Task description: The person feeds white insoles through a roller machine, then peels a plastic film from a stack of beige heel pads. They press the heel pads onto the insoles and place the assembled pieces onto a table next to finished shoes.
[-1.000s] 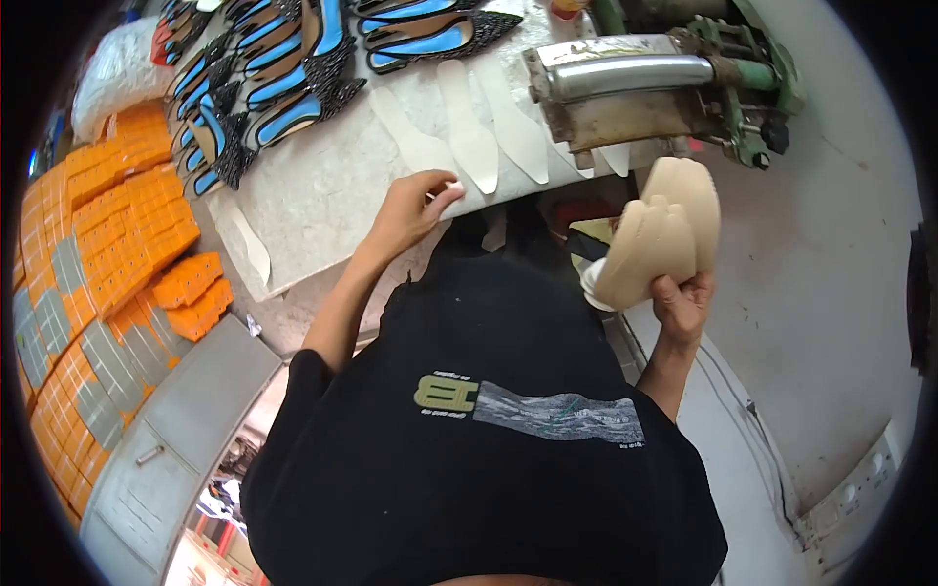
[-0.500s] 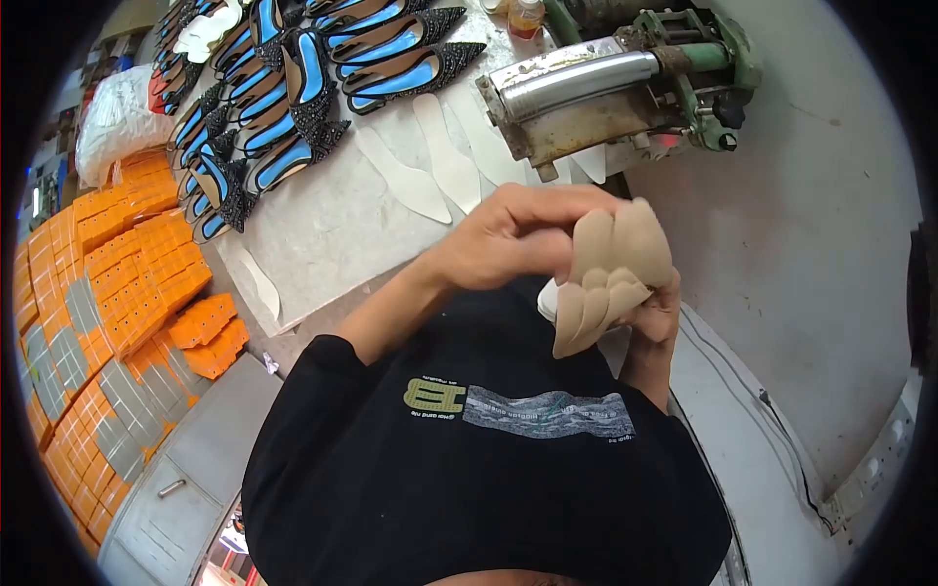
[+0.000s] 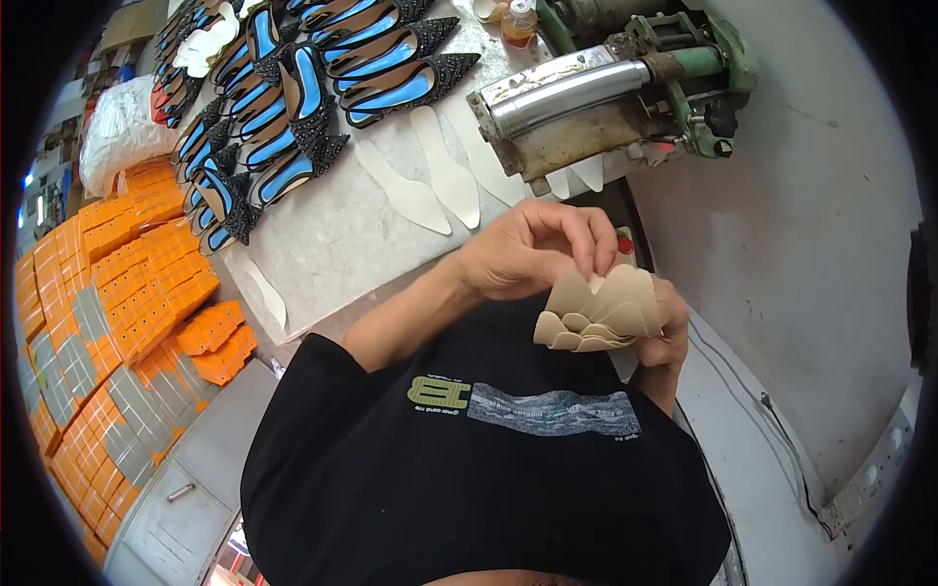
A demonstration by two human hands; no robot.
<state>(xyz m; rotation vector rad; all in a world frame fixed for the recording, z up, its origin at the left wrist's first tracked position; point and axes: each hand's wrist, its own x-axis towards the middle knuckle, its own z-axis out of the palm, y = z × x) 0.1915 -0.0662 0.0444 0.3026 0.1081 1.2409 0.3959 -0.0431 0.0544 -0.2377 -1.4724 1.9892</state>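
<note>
A fanned stack of beige insoles [image 3: 606, 311] is held in front of my chest, its layered rounded ends showing. My right hand [image 3: 670, 327] is wrapped round the stack's right side, with part of its fingers hidden behind. At the upper edge, my left hand [image 3: 532, 252] is closed, its thumb and fingertips pinching the insoles. Just beyond my hands, several pale insole-shaped pieces [image 3: 449, 183] lie side by side on the white table [image 3: 342, 244]. Another such piece [image 3: 266, 295] rests near the table's left corner.
A green machine with a shiny metal roller [image 3: 572, 98] stands at the table's right end, near a small bottle [image 3: 519, 23]. Black pointed shoes with blue insoles [image 3: 391, 88] crowd the far left. Orange bundles [image 3: 147, 264] are stacked at left; a cable [image 3: 767, 402] runs at right.
The stack has tipped and come lower, its fanned ends now spread along the bottom. My left hand has shifted from its side to its upper edge.
</note>
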